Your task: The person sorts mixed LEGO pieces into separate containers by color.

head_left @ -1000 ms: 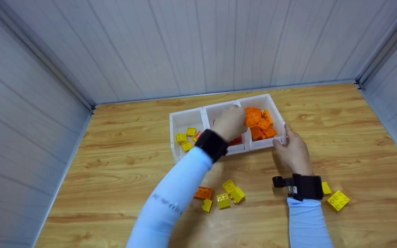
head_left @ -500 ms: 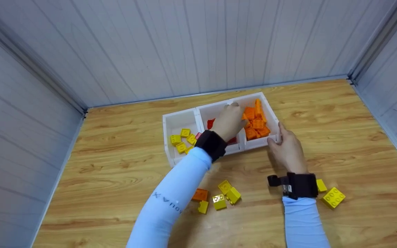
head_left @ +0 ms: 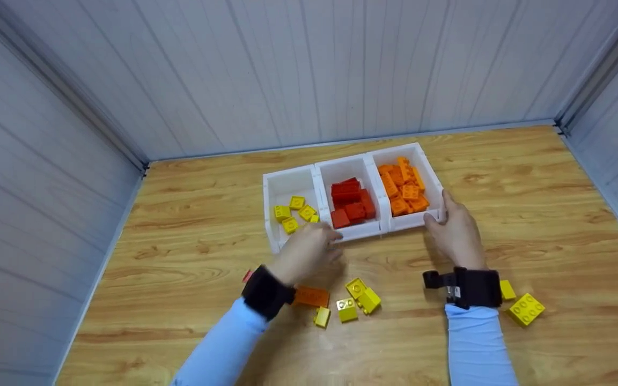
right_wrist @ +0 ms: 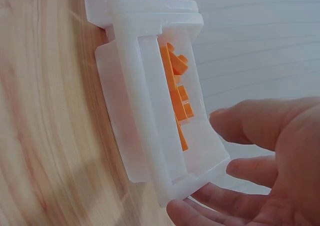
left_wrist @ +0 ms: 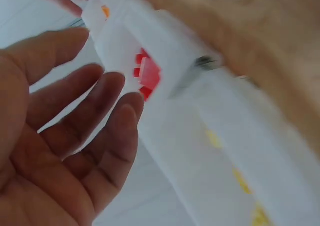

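Note:
In the head view my left hand (head_left: 306, 252) hovers at the front edge of a white box (head_left: 360, 231) with three compartments. The left wrist view shows its fingers (left_wrist: 112, 151) loosely bent and apart, holding nothing. My right hand (head_left: 456, 233) holds the box's front right corner between thumb and fingers. Yellow bricks (head_left: 296, 202) lie in the left compartment, partly behind my left hand. Red bricks (head_left: 346, 191) fill the floor of the middle one. Orange bricks (head_left: 410, 192) are heaped in the right one.
On the wooden table (head_left: 180, 311), in front of the box, lie an orange brick (head_left: 311, 296) and several yellow bricks (head_left: 347, 310). Two more yellow bricks, one a larger block (head_left: 526, 309), sit beside my right wrist. Pale panel walls (head_left: 298, 75) stand behind and at both sides.
My left hand has left the middle compartment and come down and left to the front of the box, uncovering the red bricks. My right hand stays at the corner.

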Available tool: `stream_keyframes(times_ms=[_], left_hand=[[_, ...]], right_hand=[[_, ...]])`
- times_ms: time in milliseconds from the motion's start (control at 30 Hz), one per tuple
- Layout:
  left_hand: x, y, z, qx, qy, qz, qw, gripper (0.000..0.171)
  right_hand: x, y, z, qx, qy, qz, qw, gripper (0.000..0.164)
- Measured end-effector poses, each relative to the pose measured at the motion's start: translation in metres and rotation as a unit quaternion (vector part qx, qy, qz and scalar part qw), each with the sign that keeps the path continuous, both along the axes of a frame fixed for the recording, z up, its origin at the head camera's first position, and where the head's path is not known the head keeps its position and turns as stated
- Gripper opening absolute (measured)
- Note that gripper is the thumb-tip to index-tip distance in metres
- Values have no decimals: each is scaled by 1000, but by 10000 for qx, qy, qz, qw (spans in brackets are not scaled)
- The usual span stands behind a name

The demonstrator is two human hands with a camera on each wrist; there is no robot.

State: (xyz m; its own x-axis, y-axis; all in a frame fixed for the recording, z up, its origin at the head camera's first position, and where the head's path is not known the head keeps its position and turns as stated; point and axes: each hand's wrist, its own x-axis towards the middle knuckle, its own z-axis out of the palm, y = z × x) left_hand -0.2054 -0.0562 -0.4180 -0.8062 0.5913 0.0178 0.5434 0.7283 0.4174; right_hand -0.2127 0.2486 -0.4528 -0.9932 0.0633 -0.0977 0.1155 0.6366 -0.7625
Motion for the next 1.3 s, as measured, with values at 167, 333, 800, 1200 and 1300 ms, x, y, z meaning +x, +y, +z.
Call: stream_keyframes(times_ms=[167, 333, 800, 1200, 1300], left_hand=[[27, -32, -21, 23, -190, -449, 9988, 27], [49, -59, -34, -118, -273, -464, 9985, 35], [68, -63, -50, -17, -206, 42, 9998, 38], [0, 3, 27, -78, 613, -826, 9947, 29], [-28, 34, 41, -436, 657, -971, 9921, 24]], right_hand=[[0, 1, 1, -8, -4, 9, 10000, 77], [-1, 0, 3, 18, 112, 11, 9999, 76], [0, 1, 1, 78, -46, -2, 10000, 76], [-1, 2, 0, 107, 10, 73, 9999, 77], [-1, 2, 0, 114, 52, 121, 9998, 77]])
